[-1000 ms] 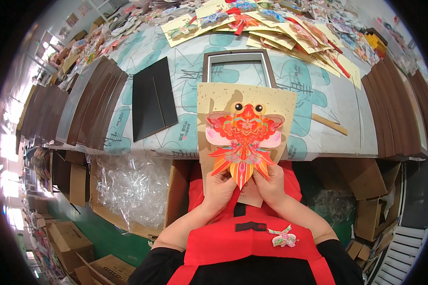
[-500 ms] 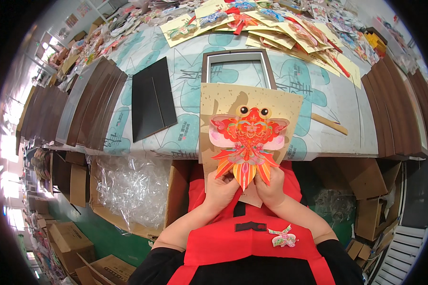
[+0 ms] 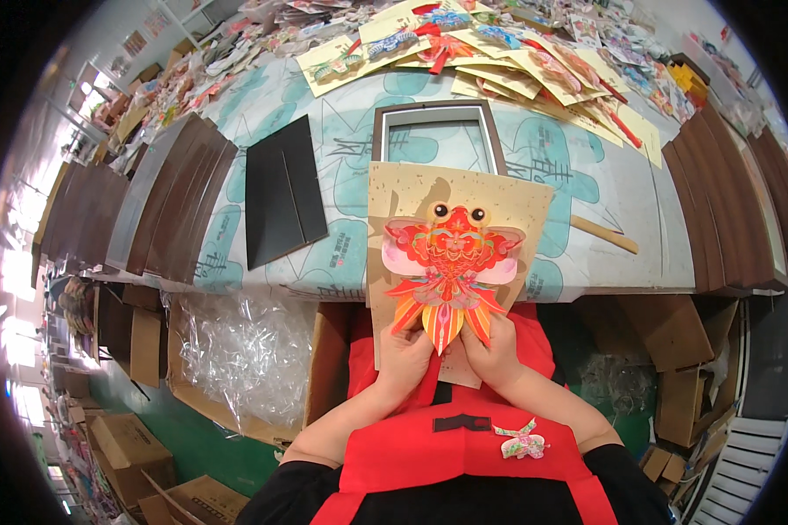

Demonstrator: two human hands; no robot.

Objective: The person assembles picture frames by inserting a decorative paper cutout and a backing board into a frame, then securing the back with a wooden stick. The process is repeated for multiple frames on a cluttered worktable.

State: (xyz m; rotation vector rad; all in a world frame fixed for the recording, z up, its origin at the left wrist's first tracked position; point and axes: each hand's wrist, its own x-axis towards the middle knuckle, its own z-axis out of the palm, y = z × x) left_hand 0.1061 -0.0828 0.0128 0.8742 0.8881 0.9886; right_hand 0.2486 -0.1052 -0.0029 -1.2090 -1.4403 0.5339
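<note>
A red and orange paper goldfish kite (image 3: 453,255) with bulging eyes, pink-edged fins and a striped tail lies on a beige card (image 3: 499,188) with gold flecks. The card overhangs the near edge of the table toward my lap. My left hand (image 3: 404,359) is closed at the left side of the tail, and my right hand (image 3: 492,352) is closed at its right side. Some fingertips are hidden beneath the tail. Just beyond the card lies a brown frame (image 3: 497,140) with a white inner edge, partly covered by it. A black backing board (image 3: 282,197) rests to the left.
Stacks of brown frames stand at the left (image 3: 171,201) and right (image 3: 709,201) of the table. A wooden stick (image 3: 606,234) lies right of the card. Several cards with kites (image 3: 534,79) are piled at the back. Below sits a carton of clear plastic wrap (image 3: 245,359).
The goldfish kite and its card have shifted slightly left and toward me, and both hands have moved a little with them. Both hands stay at the tail.
</note>
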